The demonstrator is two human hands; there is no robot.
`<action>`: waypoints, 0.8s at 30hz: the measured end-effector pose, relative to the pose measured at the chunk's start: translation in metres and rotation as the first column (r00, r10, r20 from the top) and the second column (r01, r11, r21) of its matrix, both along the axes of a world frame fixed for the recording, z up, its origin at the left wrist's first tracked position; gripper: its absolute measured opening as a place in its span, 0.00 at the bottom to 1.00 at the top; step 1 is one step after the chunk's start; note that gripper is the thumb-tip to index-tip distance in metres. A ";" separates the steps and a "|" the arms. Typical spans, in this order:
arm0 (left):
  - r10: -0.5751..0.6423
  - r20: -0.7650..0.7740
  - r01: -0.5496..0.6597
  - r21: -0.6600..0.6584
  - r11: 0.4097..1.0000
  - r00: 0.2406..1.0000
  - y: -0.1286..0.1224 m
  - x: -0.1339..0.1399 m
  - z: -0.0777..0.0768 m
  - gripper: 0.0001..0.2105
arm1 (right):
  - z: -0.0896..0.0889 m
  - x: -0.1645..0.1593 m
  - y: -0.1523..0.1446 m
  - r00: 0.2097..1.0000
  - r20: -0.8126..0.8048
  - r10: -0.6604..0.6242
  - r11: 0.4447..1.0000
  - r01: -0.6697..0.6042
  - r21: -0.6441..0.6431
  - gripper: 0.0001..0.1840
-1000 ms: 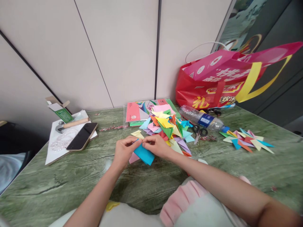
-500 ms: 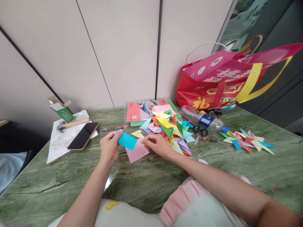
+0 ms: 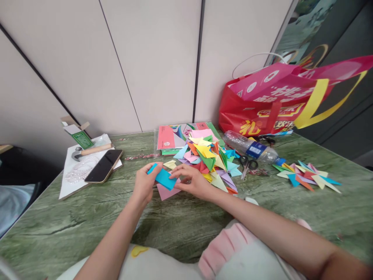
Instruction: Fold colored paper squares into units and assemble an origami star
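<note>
Left hand (image 3: 144, 182) pinching blue paper (image 3: 163, 178)

I see the right hand (image 3: 190, 179) curled at the paper's other end; whether it grips, I cannot tell. The blue paper is over a pink sheet (image 3: 166, 194), near the folded-paper pile (image 3: 206, 157).

A small piece of bright blue paper (image 3: 163, 178), plain and smooth, in a narrow oblong that looks folded; the number of layers cannot be told. It is held between the left hand (image 3: 145, 182), thumb on top, and the fingers of the right hand (image 3: 188, 179) at the other end. It slants, its right end nearer the viewer, covering the far part of a flat pink sheet (image 3: 166, 192).
</note>
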State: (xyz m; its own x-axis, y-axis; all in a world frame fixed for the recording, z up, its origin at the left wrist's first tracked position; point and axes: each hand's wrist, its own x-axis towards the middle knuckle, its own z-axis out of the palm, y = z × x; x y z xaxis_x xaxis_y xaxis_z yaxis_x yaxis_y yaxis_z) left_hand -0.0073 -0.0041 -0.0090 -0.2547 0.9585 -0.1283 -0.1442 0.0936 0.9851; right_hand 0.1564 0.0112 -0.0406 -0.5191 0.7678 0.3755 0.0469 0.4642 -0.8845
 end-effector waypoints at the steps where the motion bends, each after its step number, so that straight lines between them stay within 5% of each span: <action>1: -0.023 -0.001 0.023 0.003 1.000 1.000 -0.001 0.001 0.000 0.16 | 0.000 0.000 0.000 1.000 -0.002 -0.008 1.000 0.008 -0.004 0.12; 6: -0.124 0.030 0.123 0.041 0.992 0.992 -0.002 0.002 0.002 0.17 | 0.000 -0.001 0.003 0.996 -0.031 -0.089 0.995 0.088 -0.048 0.11; 18: -0.259 0.080 0.253 0.079 0.964 0.963 -0.004 0.004 0.004 0.26 | 0.006 -0.001 0.013 0.925 -0.264 -0.272 0.871 0.120 -0.477 0.11; 24: -0.239 0.119 0.226 0.115 0.967 0.964 -0.004 0.005 0.002 0.16 | 0.004 -0.002 0.014 0.902 -0.328 -0.280 0.838 0.063 -0.542 0.12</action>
